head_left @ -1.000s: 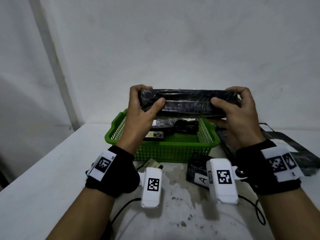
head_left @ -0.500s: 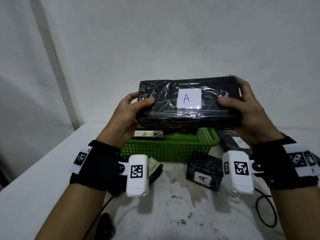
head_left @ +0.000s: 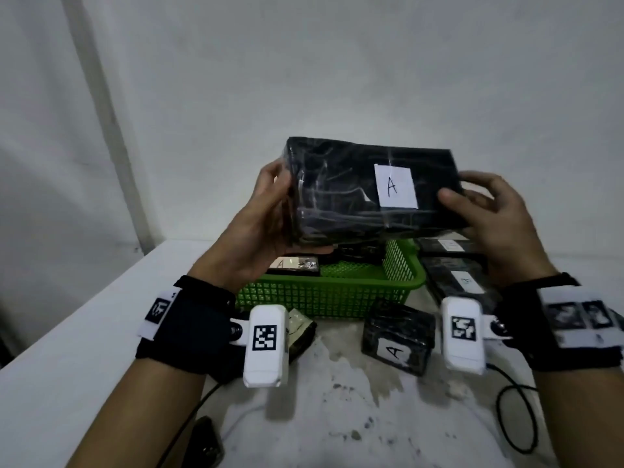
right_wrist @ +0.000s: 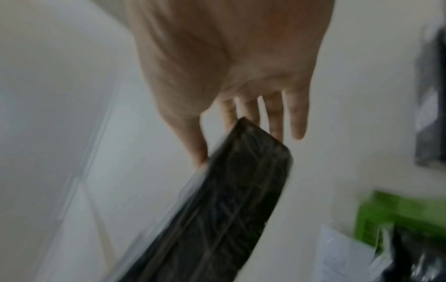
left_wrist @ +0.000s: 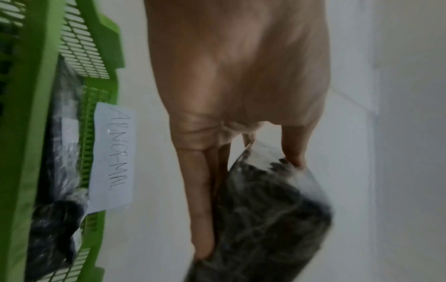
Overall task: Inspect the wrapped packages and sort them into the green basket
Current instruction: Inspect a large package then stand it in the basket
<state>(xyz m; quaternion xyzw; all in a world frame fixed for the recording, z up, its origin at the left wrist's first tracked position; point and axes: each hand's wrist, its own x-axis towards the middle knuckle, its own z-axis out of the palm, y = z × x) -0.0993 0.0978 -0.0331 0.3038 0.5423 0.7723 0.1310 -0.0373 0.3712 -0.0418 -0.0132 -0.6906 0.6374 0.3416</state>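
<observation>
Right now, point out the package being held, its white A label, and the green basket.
held package (head_left: 337,197), head view, on the wrapped black face left of the label.
A label (head_left: 395,190), head view, beside the handwritten letter.
green basket (head_left: 324,298), head view, on the near mesh wall.

Back wall (head_left: 337,79): plain, matte, pale grey-white, filling the upper half of the head view.
Left wall (head_left: 40,146): the same pale finish, meeting the back wall at a corner.
Corner strip (head_left: 101,106): a lighter vertical band running down the corner, slightly slanted in the wide-angle view, ending at the worktop's far edge.
Worktop (head_left: 84,332): white, smooth, its left edge running diagonally toward the viewer.
Worktop surface, middle (head_left: 354,417): worn and blotchy, with grey scuffs and dark specks.
Light: dim, even and cool; soft shadows lie on the worktop; no lamp or window in view.
Floor: out of view.
</observation>
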